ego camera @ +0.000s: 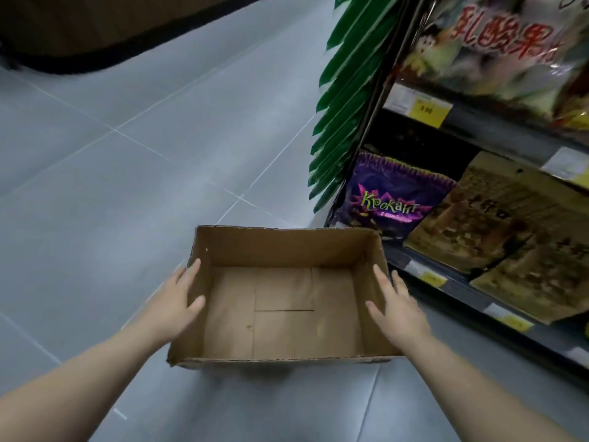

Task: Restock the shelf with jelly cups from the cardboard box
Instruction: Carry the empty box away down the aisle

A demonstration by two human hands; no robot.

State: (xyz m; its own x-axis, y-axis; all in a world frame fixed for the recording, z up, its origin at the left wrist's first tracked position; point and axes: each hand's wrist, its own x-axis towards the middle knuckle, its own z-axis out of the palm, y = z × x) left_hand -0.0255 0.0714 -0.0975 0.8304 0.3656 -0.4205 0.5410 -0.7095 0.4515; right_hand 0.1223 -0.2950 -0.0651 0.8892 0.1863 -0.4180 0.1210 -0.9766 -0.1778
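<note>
Cardboard box: plain brown corrugated board, rectangular, open at the top with rough-cut rims. It stands on the floor just beside the foot of the shelf. Its interior shows only bare bottom flaps with a seam between them.

Left hand: placed at the box's left wall, fingers straight along the outside and thumb over the inside. The grip is wide and clasps nothing. Whether skin touches the board cannot be told.

Right hand: over the box's right wall, fingers spread and straight, grip likewise wide. Contact with the wall cannot be told either.

Floor: smooth pale grey tiles with thin light joints.

Shelf: dark metal tiers with a slanted upright, carrying yellow price labels whose print is too blurred to read. The lower tier holds a glossy purple bag and matte brown bags lying flat; their contents are hard to make out. The upper tier holds a shiny bag with red characters, cut off by the frame edge and blurred.

Green strips — glossy, pointed, overlapping — hang down the shelf's end.

A dark curved base crosses the upper left, cut off — its nature is unclear.
</note>
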